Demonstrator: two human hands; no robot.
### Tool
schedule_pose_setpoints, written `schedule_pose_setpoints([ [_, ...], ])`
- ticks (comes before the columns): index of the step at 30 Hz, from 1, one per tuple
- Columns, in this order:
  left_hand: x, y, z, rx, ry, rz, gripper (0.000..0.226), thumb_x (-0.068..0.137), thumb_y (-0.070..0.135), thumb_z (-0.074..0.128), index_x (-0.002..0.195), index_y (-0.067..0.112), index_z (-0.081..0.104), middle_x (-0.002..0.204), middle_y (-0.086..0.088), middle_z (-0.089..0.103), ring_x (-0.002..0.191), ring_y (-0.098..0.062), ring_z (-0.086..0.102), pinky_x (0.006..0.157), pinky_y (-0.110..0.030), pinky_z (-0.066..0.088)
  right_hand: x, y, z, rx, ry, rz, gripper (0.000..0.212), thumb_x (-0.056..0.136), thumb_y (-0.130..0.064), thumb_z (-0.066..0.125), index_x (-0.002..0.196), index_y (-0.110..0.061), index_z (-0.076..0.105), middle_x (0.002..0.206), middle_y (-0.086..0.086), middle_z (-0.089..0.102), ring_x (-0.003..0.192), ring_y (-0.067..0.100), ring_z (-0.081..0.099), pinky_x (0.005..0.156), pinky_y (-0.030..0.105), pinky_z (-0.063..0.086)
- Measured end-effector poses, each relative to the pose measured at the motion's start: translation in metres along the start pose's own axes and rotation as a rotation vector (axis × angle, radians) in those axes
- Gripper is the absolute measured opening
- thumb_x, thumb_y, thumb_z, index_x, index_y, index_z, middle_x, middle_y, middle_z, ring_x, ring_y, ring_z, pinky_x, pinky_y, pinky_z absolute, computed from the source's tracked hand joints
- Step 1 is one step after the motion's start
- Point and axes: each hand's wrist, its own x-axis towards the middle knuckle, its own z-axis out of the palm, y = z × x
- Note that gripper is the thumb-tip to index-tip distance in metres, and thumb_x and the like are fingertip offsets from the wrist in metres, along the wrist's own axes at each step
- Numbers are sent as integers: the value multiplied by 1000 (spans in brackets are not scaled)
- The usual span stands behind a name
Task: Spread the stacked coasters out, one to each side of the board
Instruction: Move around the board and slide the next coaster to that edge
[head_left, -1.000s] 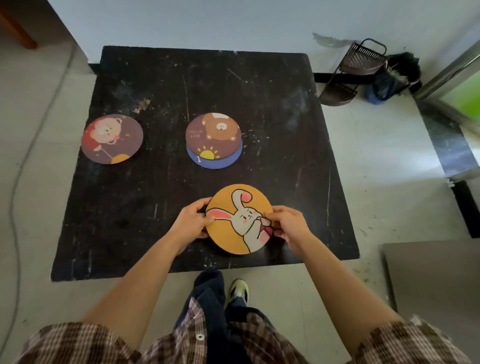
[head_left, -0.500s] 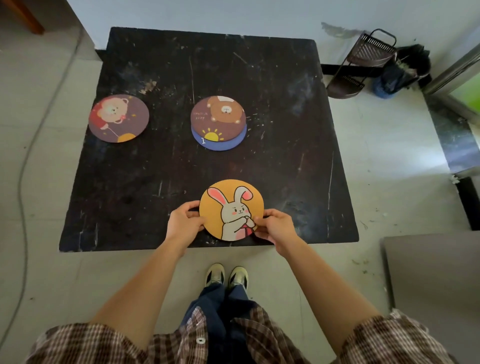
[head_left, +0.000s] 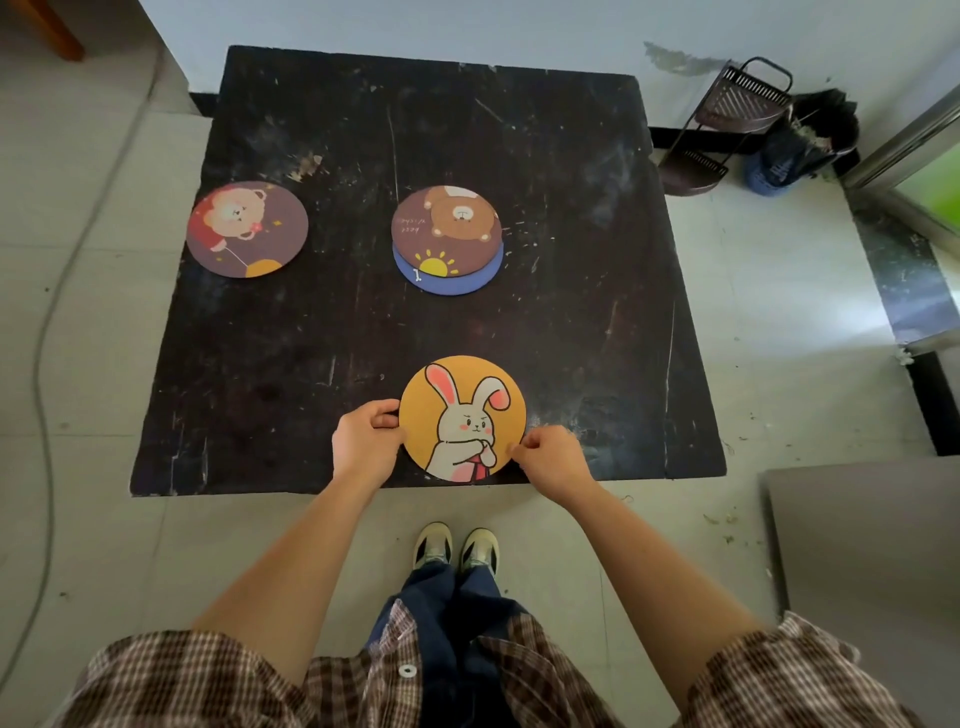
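My left hand (head_left: 367, 448) and right hand (head_left: 551, 459) pinch the rabbit coaster (head_left: 462, 419). It sits at the board's (head_left: 597, 291) near edge.

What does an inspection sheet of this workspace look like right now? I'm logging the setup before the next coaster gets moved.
Surface: black board on the floor, scratched and dusty.
Job's things: rabbit coaster at the near edge; bear coaster stacked on a blue coaster mid-board; lion coaster at the left side.
Clutter: nothing seen on the board.
Grippers: left hand and right hand pinch the rabbit coaster's opposite edges.
Cables: grey cable runs across the floor at left.
Surroundings: wire rack and dark bin by the wall, tiled floor.
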Motion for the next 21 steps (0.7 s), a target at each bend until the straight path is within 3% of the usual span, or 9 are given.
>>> schedule_pose_setpoints([
  [4, 0, -1, -2, 44, -6, 42, 40, 83, 10, 68, 122, 16, 62, 96, -2, 67, 88, -16, 62, 72, -28, 50, 0, 1, 3, -73, 14, -19, 37, 85, -16, 56, 50, -13, 45, 50, 2, 47, 48, 17, 43, 47, 26, 33],
  [10, -1, -4, -3, 71, -19, 42, 41, 84, 10, 68, 123, 19, 61, 93, 2, 63, 85, -12, 59, 68, -23, 47, 1, 2, 6, -135, -4, -6, 36, 87, -20, 55, 52, -12, 47, 52, 5, 49, 50, 21, 47, 49, 27, 37],
  [21, -3, -9, -3, 111, -13, 66, 40, 85, 11, 67, 123, 17, 60, 96, 0, 65, 86, -14, 60, 72, -28, 49, 3, 3, 11, -174, 11, 19, 37, 89, -24, 56, 54, -15, 48, 53, 2, 50, 51, 17, 49, 50, 25, 36],
])
